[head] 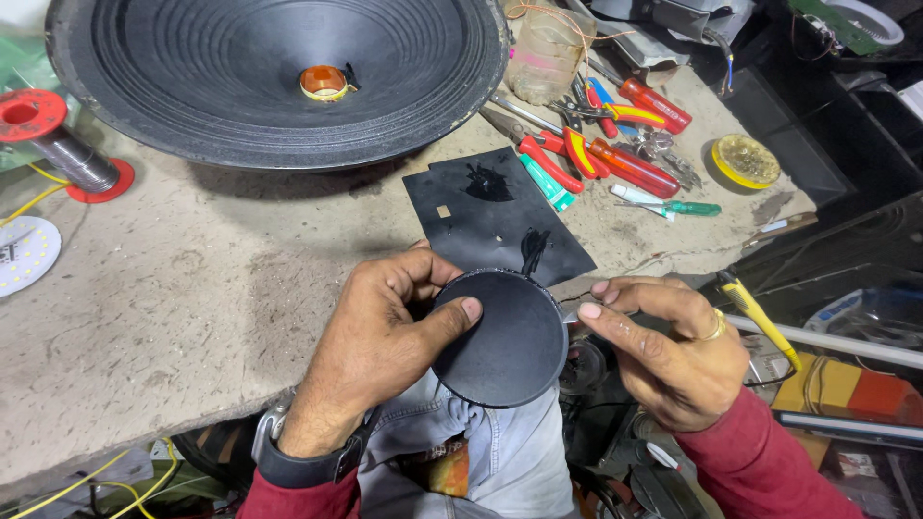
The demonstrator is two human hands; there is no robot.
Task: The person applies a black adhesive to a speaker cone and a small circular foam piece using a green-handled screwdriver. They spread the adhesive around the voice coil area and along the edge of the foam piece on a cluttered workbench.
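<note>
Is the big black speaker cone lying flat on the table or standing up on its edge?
Lying flat. The big black speaker cone rests on the workbench with its wide mouth facing up, so the orange ring at its centre shows.

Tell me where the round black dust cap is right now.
In the head view, the black dust cap sits low and centre, pinched between the left hand and right hand, just below the black sheet at the bench edge.

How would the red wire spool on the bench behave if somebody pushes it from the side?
The red wire spool lies on its side, so it would probably roll on its round flanges. Its thick wire winding suggests some weight, and the rough bench top may slow it.
</note>
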